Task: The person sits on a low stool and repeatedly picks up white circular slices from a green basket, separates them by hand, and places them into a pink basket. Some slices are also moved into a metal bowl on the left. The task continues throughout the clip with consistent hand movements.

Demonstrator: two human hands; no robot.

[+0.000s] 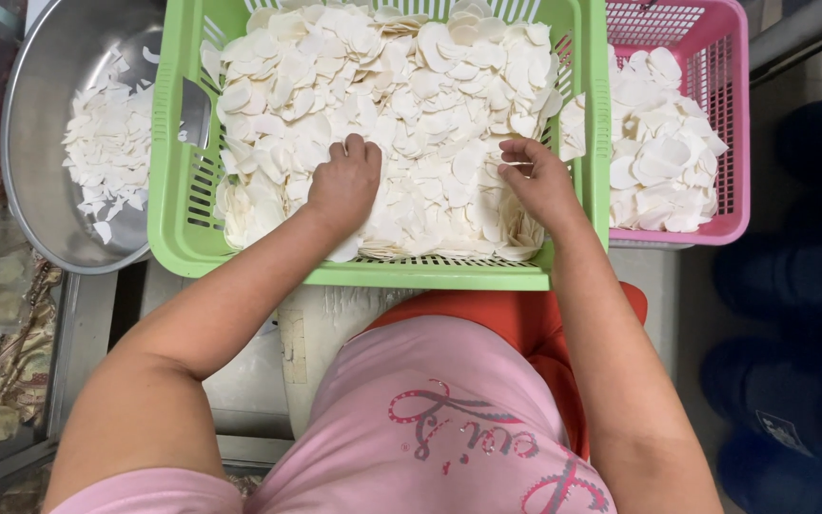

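Closest to me is the person's pink shirt (430, 428), with an orange cloth (525, 319) just under it at the lap. Two bare arms go forward from there into a green basket (168, 228).

The left hand (344, 186) lies in the middle of the basket, knuckles up, fingers curled down into the white slices (392, 86). Its grip looks clenched on some slices, but the fingertips are buried, so I cannot tell how many it holds. The right hand (537, 181) is a little to the side, near the right wall of the basket. Its fingers are pinched together on one thin slice (516, 167) at the fingertips, so this grip is closed on that slice.

The slices are thin, round and pale, and they fill the basket almost to the rim, piled one over another. The basket has slotted walls and stands on a pale counter (335, 314), whose edge shows under it.

To the left of the basket, touching its side, stands a big metal bowl (40, 114). It holds a thinner layer of smaller white pieces (107, 143), many of them broken. To the right, just beside the green one, is a pink basket (730, 114) with a heap of larger white slices (658, 143).

Far right, on the floor, dark blue shapes (792, 276) are seen; I cannot tell what they are.
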